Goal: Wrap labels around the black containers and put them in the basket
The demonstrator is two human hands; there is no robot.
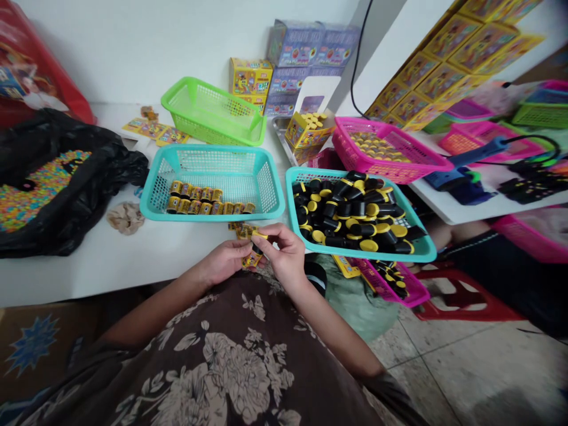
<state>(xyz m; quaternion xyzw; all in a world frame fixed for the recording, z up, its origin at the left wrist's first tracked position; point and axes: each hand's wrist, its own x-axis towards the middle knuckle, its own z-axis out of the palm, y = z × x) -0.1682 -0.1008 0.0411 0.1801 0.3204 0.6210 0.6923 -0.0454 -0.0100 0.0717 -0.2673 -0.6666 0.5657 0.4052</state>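
Close in front of my body, my left hand (225, 260) and my right hand (286, 253) meet at a small canister (254, 255) with a yellow printed label and yellow lid. The left fingers are closed round its labelled side. My right thumb and fingers pinch it near the lid. Just beyond them, small yellow printed pieces (242, 229) lie at the table edge, partly hidden by my fingers. Behind stands a turquoise basket (213, 152) with rows of labelled canisters (208, 201). To the right, another turquoise basket (355, 253) is heaped with unlabelled black canisters (350, 207) with yellow lids.
A light green basket (213, 112) and stacked boxes (295, 59) stand at the back. A pink basket (399, 168) holds yellow-topped pieces. On the left lies a black bag (110, 157) of colourful beads, with crumpled paper (125, 218) nearby. A smaller pink basket (415, 290) sits below the table.
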